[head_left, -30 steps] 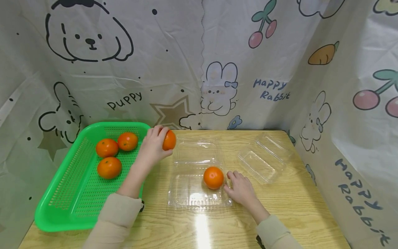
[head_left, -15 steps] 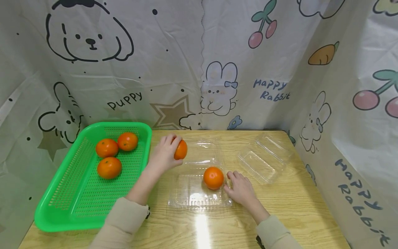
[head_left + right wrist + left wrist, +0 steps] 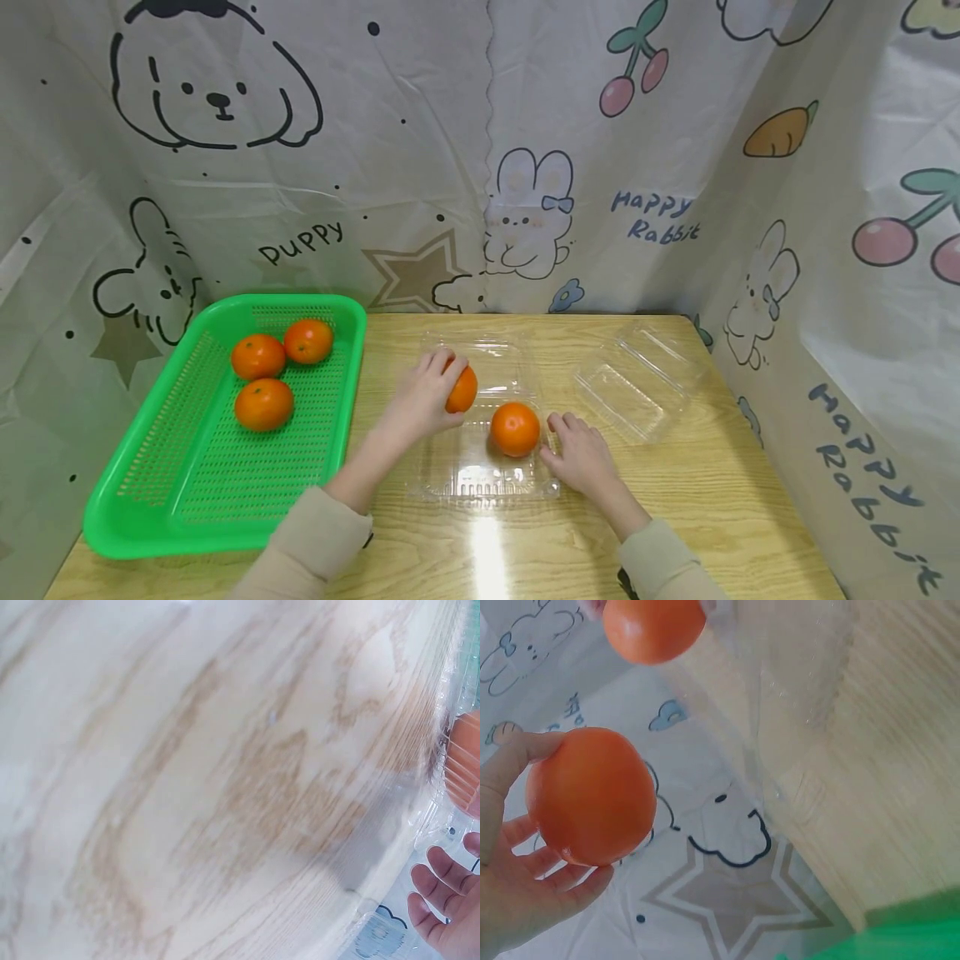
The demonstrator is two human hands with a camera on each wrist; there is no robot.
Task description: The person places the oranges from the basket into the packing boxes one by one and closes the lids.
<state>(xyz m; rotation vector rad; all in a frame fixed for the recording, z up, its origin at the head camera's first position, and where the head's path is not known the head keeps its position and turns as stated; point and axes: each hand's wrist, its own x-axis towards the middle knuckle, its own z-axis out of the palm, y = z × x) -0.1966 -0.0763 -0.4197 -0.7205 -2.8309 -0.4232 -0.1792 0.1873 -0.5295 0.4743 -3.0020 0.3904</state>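
Note:
My left hand (image 3: 426,398) grips an orange (image 3: 462,390) above the open clear plastic clamshell box (image 3: 450,475). In the left wrist view, thumb and fingers curl round that orange (image 3: 592,796). Inside the box, toward its right side, sits a second orange (image 3: 515,429). My right hand (image 3: 582,456) lies by the box's right edge with loosely bent fingers and holds nothing; whether it touches the plastic I cannot tell. The right wrist view shows those fingers (image 3: 442,889) below the orange seen through the box wall.
A green perforated basket (image 3: 217,533) stands at the left with several oranges, one of them nearest the front (image 3: 264,405). Another open clear box (image 3: 637,383) lies at the back right of the wooden table (image 3: 720,500). A printed curtain (image 3: 420,167) closes off the back and sides.
My left hand has carried its orange rightward and toward the front, from beside the basket to over the clear box. The right hand and the orange in the box have stayed put.

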